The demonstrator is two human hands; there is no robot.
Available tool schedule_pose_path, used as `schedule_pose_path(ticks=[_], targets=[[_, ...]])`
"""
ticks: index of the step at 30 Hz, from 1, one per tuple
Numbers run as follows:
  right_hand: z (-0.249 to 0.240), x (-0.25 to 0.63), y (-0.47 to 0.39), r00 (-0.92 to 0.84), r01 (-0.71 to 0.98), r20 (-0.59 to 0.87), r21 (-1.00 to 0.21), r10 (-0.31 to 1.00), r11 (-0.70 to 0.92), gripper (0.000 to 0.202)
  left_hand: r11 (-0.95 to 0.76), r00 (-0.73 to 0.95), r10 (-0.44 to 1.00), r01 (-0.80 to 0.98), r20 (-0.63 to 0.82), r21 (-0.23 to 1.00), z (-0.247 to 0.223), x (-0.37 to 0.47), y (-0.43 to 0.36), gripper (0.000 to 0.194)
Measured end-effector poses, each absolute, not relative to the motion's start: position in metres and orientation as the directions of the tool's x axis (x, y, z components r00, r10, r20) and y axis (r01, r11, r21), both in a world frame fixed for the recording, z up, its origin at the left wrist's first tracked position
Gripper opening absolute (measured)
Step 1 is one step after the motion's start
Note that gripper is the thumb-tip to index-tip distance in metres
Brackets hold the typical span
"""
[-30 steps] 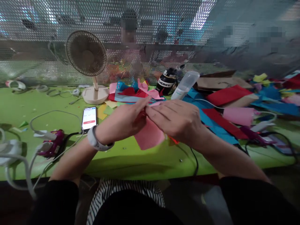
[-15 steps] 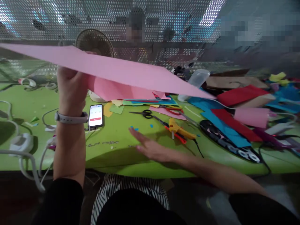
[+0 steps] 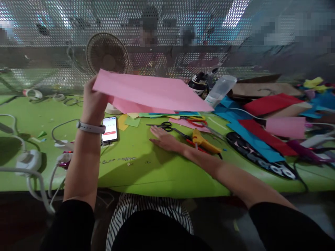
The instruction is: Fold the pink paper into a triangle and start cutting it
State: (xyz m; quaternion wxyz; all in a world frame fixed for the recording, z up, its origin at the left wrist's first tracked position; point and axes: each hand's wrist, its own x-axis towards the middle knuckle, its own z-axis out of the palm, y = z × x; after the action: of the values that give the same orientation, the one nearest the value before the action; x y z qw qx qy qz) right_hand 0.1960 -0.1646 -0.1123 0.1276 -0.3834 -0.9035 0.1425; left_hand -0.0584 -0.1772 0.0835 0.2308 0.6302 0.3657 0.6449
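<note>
Raised above the back of the green table (image 3: 125, 184), my left hand (image 3: 95, 99) grips the left end of a pink paper sheet (image 3: 151, 90). The sheet spreads to the right, and a second pink layer shows beneath it. My right hand (image 3: 164, 138) lies flat on the table with its fingers stretched out, against the black-handled scissors (image 3: 166, 126). Just right of that hand are a yellow glue gun (image 3: 205, 142) and red-handled scissors (image 3: 197, 122). The small blue scraps seen before are hidden now.
A lit phone (image 3: 110, 129) lies beside my left forearm. A fan (image 3: 108, 54) stands at the back. Coloured paper (image 3: 261, 139), a black patterned pouch (image 3: 244, 153) and a clear bottle (image 3: 221, 90) crowd the right side. White cables and a plug (image 3: 28, 162) lie at left.
My left hand has brought the pink paper lower and to the right. My right hand has moved forward onto the table, over where the blue scraps were.
</note>
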Motion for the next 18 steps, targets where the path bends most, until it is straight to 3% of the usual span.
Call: schedule_pose_path(ticks=[10,14,18], targets=[[-0.108,0.203,-0.143,-0.585,0.682,0.203,-0.401,0.785,0.612,0.067,-0.553,-0.047,0.831,0.033,0.554,0.833,0.053,-0.043,-0.174,0.017],[-0.104,0.208,-0.186,-0.674,0.606,0.192,-0.409,0.714,0.682,0.059,-0.527,-0.037,0.848,0.041,0.528,0.849,0.046,-0.044,-0.177,0.016],[-0.106,0.232,-0.220,-0.797,0.493,0.115,-0.443,0.593,0.749,0.065,-0.523,-0.032,0.852,0.015,0.523,0.852,0.041,-0.052,-0.176,0.016]])
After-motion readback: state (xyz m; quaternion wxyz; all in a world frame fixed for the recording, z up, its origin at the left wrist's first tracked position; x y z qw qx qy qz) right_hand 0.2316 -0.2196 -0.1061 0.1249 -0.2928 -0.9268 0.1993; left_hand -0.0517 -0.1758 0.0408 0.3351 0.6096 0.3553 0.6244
